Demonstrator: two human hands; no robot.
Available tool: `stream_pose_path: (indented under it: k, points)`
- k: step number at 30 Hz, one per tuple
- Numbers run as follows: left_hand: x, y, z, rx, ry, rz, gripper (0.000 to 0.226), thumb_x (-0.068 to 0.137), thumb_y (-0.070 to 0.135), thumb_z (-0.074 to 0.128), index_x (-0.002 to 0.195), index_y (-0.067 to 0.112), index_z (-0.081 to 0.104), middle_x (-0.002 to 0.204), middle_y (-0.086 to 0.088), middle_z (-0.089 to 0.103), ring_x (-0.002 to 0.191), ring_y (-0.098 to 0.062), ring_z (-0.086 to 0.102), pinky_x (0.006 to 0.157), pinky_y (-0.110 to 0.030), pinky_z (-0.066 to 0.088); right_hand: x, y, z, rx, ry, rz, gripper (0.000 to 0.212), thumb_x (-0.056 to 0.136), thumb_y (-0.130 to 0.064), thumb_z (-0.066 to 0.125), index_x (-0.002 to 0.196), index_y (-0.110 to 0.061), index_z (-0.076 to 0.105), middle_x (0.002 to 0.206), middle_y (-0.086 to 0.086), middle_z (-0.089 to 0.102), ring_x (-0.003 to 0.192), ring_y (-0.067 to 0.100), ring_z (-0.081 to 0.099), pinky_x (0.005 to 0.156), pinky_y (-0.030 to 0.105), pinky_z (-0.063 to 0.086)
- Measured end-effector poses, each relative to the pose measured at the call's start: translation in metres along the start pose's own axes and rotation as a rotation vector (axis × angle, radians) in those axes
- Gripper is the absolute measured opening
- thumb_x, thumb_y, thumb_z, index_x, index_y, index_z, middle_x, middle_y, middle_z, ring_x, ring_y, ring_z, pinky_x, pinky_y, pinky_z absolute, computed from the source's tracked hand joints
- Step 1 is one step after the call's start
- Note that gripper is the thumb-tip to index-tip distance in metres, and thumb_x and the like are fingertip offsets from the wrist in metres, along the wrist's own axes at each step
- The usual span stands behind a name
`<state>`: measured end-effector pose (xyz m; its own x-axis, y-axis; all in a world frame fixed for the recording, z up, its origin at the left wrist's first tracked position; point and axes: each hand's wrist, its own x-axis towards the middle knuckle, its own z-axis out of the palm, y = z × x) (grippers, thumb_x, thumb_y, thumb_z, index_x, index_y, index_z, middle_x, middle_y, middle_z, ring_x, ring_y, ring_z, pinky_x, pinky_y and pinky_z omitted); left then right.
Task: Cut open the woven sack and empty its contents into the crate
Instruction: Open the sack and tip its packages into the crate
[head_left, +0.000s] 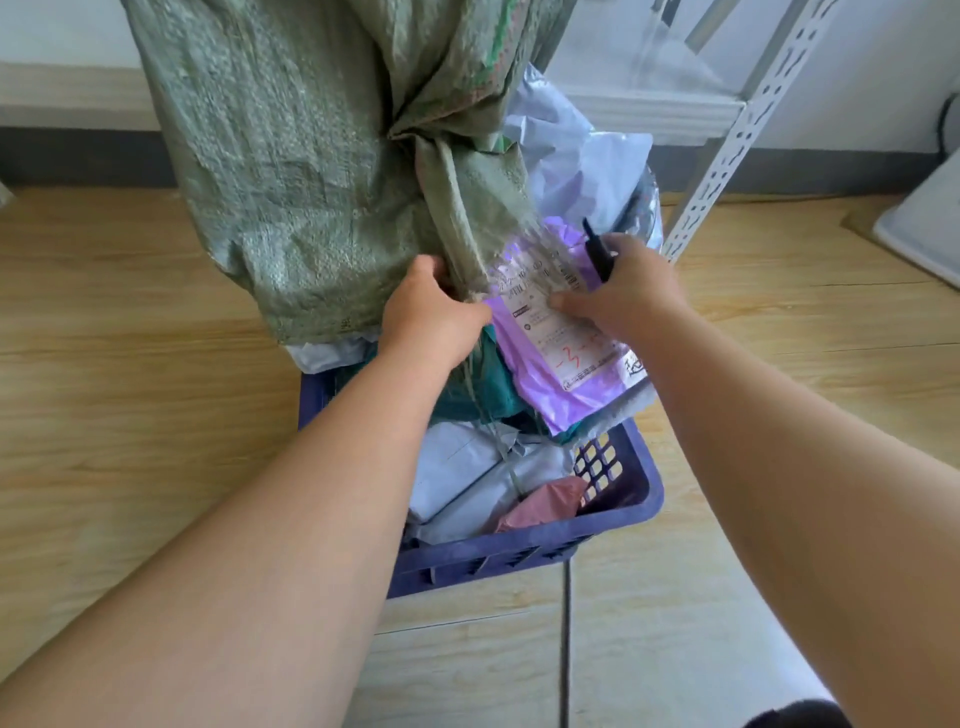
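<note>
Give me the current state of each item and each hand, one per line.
woven sack: upended over the crate, mouth down, parcels spilling out
blue crate: on the floor, partly filled with parcels
purple parcel: at the sack's mouth, label up
pink parcel: lying in the crate
left hand: grip shut on the sack's bunched edge
right hand: grip shut on a dark cutting tool

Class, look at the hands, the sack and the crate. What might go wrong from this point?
1. The right hand holds a dark blade close to the purple parcel; it may slash it.
2. Parcels already pile above the blue crate rim, so more from the green sack may spill onto the floor.
</note>
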<state>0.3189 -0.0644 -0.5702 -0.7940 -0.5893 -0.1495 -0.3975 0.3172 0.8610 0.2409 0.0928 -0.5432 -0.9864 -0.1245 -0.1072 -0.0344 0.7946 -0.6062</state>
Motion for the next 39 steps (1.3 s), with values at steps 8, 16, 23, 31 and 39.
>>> stream_pose_path:
  k: [8,16,23,31,39]
  points:
    - [0.001,-0.032,-0.033,-0.174,0.057,-0.040,0.015,0.079,0.020,0.071,0.085,0.019,0.057,0.093,-0.007,0.069,0.081,-0.025,0.066,0.069,-0.033,0.055,-0.028,0.017,0.024,0.084,0.192,-0.005,0.058,0.065,-0.037,0.085,0.115,-0.023,0.059,0.111,0.003,0.062,0.096,0.025,0.061,0.082,0.034,0.050]
    - [0.012,-0.009,-0.070,-0.554,0.222,-0.021,0.015,0.092,0.003,0.049,0.090,0.017,0.046,0.089,0.000,0.058,0.057,-0.007,0.070,0.057,-0.027,0.058,-0.038,0.004,0.021,0.443,0.372,0.059,0.034,0.063,-0.032,0.084,0.090,-0.023,0.065,0.080,-0.012,0.070,0.074,0.010,0.069,0.074,0.041,0.060]
    - [0.013,-0.018,-0.101,-0.788,0.247,-0.094,0.019,0.094,0.002,0.043,0.089,0.020,0.045,0.106,-0.006,0.062,0.068,-0.011,0.073,0.070,-0.028,0.059,-0.041,-0.020,0.015,0.773,0.432,0.182,0.027,0.064,-0.020,0.082,0.086,-0.020,0.066,0.075,-0.008,0.067,0.063,0.013,0.064,0.065,0.035,0.059]
    - [-0.008,0.001,-0.097,-0.723,0.047,-0.050,0.013,0.093,0.035,0.056,0.094,0.022,0.053,0.097,0.007,0.068,0.065,-0.007,0.072,0.049,-0.017,0.050,-0.049,-0.048,0.006,0.286,0.168,0.030,0.022,0.071,-0.037,0.082,0.069,-0.025,0.064,0.079,-0.004,0.071,0.079,0.020,0.071,0.078,0.040,0.059]
    - [-0.008,0.031,-0.083,-0.615,-0.039,-0.019,0.056,0.073,0.059,0.067,0.109,0.017,0.062,0.104,0.002,0.069,0.090,-0.018,0.070,0.084,-0.032,0.056,-0.051,-0.051,0.002,0.354,0.079,0.002,0.031,0.079,-0.045,0.074,0.086,-0.017,0.066,0.073,0.001,0.063,0.059,0.018,0.054,0.061,0.035,0.051]
